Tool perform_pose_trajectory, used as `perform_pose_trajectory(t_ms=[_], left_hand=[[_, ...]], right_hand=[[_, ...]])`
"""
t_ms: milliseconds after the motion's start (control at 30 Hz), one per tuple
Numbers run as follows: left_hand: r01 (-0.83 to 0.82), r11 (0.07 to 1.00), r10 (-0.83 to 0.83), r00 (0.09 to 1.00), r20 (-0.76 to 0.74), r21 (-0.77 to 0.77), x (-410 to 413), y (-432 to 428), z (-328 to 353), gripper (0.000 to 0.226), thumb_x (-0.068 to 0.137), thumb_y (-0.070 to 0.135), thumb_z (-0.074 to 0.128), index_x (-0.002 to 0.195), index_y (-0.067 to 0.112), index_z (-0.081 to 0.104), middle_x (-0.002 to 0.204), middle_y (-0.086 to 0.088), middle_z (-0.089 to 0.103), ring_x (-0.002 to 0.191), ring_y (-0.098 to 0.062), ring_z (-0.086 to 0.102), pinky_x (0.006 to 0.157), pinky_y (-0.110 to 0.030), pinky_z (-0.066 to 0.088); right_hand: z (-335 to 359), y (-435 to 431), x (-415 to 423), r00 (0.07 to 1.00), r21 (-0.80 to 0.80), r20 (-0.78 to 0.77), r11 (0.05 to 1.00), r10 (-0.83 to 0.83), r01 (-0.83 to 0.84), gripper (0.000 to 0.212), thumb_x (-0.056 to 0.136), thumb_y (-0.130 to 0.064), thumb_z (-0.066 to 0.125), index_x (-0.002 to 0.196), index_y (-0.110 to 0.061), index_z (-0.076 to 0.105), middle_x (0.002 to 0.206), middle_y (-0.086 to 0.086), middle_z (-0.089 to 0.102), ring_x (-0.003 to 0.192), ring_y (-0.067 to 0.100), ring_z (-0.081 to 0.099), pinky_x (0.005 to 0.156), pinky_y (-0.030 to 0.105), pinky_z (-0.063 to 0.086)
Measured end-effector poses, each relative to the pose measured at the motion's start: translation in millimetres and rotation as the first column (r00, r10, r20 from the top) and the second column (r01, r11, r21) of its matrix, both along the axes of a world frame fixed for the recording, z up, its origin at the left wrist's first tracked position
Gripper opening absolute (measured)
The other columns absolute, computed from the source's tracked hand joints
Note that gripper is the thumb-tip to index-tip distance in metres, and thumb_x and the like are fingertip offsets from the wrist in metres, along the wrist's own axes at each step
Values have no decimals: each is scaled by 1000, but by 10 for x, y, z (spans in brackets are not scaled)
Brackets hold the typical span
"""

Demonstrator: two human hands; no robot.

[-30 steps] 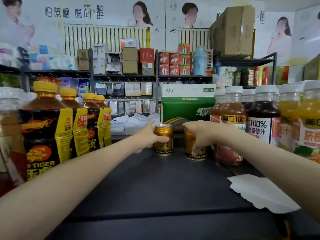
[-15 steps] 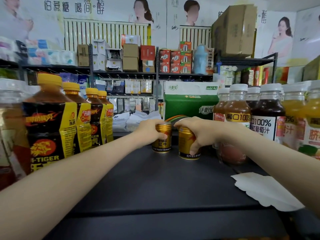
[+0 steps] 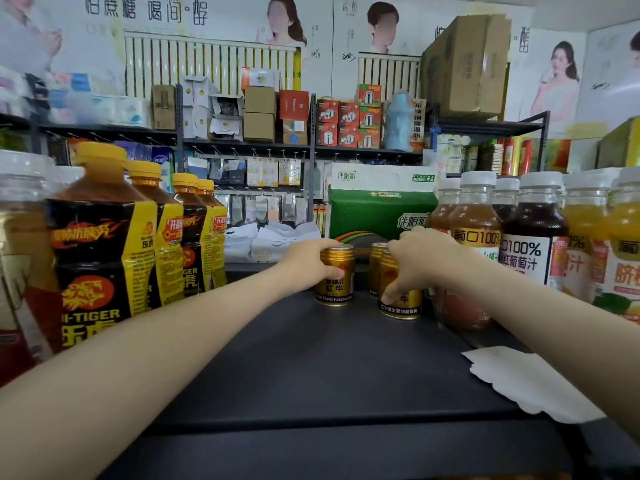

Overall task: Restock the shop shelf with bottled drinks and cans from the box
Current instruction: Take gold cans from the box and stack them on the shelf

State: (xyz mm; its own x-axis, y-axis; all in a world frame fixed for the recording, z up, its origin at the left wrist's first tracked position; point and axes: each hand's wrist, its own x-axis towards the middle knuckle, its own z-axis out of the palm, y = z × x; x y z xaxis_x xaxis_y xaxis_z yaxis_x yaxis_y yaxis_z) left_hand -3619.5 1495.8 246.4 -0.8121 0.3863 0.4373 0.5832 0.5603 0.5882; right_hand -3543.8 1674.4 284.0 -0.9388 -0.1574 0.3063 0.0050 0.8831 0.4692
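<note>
Three gold drink cans stand near the back of the dark shelf (image 3: 311,368). My left hand (image 3: 306,263) grips the left gold can (image 3: 335,284) around its upper side. My right hand (image 3: 419,261) grips the front right gold can (image 3: 401,301) from above, thumb pointing down its side. A third gold can (image 3: 375,268) stands just behind that one, partly hidden. The box the cans come from is out of view.
Yellow-capped tiger drink bottles (image 3: 104,244) line the shelf's left side. White-capped juice bottles (image 3: 533,233) line the right side. A white paper (image 3: 530,382) lies at the front right. A green and white carton (image 3: 377,202) stands behind the cans.
The right hand drew its can slightly forward, uncovering a third can behind it. The left hand stays on its can. The camera moved closer.
</note>
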Motion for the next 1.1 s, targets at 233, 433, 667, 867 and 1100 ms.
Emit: perform_pose_trajectory(t_ms=[233,433,667,867,1100], left_hand=[[10,998,-15,997,-74,-69,-34,176,-17,54,85,24,71,135,26,50,125,-1,60,110,-18,57,86,-26,45],[-35,995,26,995,-98,-93,-91,270,-25,55,87,25,68,138,24,47,128,-5,58,109,-18,55,84,-24,41],[-277,904,176,936,-307,-326,-79,361,-48,71,90,44,59,149,24,25,144,-18,32,131,-35,35,103,-45,40],[-265,887,162,946,-282,-379,199,257,23,78,93,44,55,153,20,12,149,-16,30,133,-32,37,104,-45,40],[-249,886,159,956,-248,-391,658,-14,-8,58,92,33,55,144,17,33,134,-16,48,118,-32,51,92,-38,47]], right_hand=[[-96,68,6,991,-184,57,977,125,-112,86,73,-43,78,138,-10,32,130,7,48,121,25,44,93,34,43],[-101,123,-36,983,-205,95,970,154,-132,93,69,-32,83,140,-10,27,133,8,43,123,25,42,97,34,43],[-120,114,26,984,-156,47,975,170,-160,100,74,-31,80,147,-6,16,143,10,36,133,24,34,104,30,35],[-218,98,237,975,-125,-59,967,214,-220,102,81,-28,73,151,-8,1,153,9,20,142,21,18,113,28,20],[-271,-47,643,975,-264,-73,939,211,-223,85,88,-22,61,152,-13,6,158,3,12,144,19,13,112,29,21]])
